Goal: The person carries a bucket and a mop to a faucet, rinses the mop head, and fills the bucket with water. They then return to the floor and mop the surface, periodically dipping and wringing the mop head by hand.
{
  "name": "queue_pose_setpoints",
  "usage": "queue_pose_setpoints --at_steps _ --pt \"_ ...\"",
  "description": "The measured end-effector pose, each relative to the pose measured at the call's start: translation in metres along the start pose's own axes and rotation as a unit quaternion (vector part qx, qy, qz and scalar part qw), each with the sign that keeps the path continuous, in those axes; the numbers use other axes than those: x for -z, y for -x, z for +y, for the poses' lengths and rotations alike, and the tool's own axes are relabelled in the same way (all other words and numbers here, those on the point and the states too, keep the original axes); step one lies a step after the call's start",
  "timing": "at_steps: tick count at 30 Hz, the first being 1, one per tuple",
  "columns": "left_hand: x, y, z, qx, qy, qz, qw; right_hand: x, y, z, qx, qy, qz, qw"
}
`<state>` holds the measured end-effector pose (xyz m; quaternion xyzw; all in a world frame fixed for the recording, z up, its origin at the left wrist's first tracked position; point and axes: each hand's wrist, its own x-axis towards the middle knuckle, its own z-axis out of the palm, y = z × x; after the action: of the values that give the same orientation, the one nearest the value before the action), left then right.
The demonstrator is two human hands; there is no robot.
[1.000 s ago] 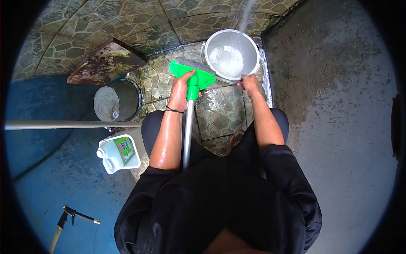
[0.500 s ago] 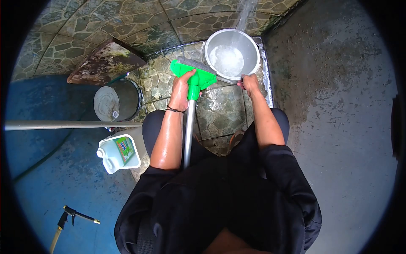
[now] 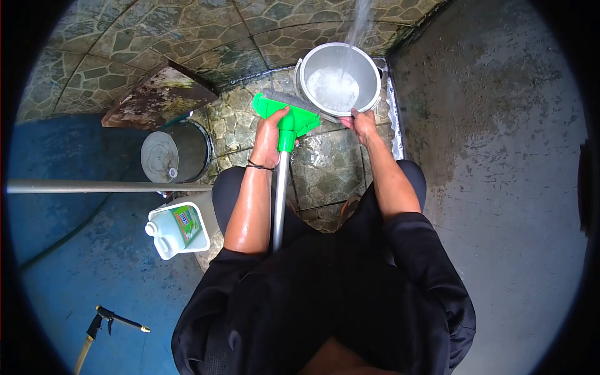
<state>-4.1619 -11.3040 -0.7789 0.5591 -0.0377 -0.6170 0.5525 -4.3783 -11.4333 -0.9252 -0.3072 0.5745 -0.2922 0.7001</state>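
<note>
My left hand (image 3: 269,139) grips the green head of a squeegee mop (image 3: 286,116) where it joins the silver handle (image 3: 279,200), which runs down toward my body. My right hand (image 3: 359,125) holds the near rim of a grey bucket (image 3: 312,62). A stream of water (image 3: 357,28) falls from above into the bucket, which holds foamy water (image 3: 334,87). The mop's grey blade rests against the bucket's near-left side.
A white jug with a green label (image 3: 178,230) stands at my left. Behind it sits a dark round bin with a lid (image 3: 172,153). A metal pole (image 3: 106,186) crosses the left side. A spray nozzle with hose (image 3: 115,322) lies on the blue floor.
My right hand has slid a little left along the bucket's rim. The view has shifted slightly; the left hand keeps its hold on the mop head.
</note>
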Motion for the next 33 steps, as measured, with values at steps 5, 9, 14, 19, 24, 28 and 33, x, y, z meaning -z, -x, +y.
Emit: queue_pose_setpoints --at_steps 5,9,14,19,24,28,33 --pt "0.005 -0.001 -0.001 0.006 0.004 -0.003 1.000 -0.006 -0.008 0.000 0.006 -0.027 -0.004 1.000" --pt "0.005 0.000 0.000 -0.004 0.007 -0.002 1.000 -0.006 -0.011 0.002 0.023 -0.018 -0.008 1.000" --pt "0.006 -0.002 0.000 -0.003 0.003 0.003 1.000 -0.007 -0.005 -0.002 0.031 -0.008 -0.007 0.999" --pt "0.003 0.005 0.005 -0.003 0.002 0.006 1.000 -0.010 -0.004 -0.003 0.028 -0.019 0.009 0.999" --pt "0.002 0.005 0.005 -0.003 -0.007 0.006 1.000 -0.005 -0.014 0.003 0.026 -0.022 -0.002 0.999" --pt "0.005 0.000 0.001 0.001 -0.011 0.011 1.000 -0.007 -0.011 0.002 0.029 -0.007 0.011 1.000" --pt "0.005 -0.001 0.000 0.005 -0.006 0.005 1.000 -0.006 -0.010 -0.001 0.022 0.008 -0.008 1.000"
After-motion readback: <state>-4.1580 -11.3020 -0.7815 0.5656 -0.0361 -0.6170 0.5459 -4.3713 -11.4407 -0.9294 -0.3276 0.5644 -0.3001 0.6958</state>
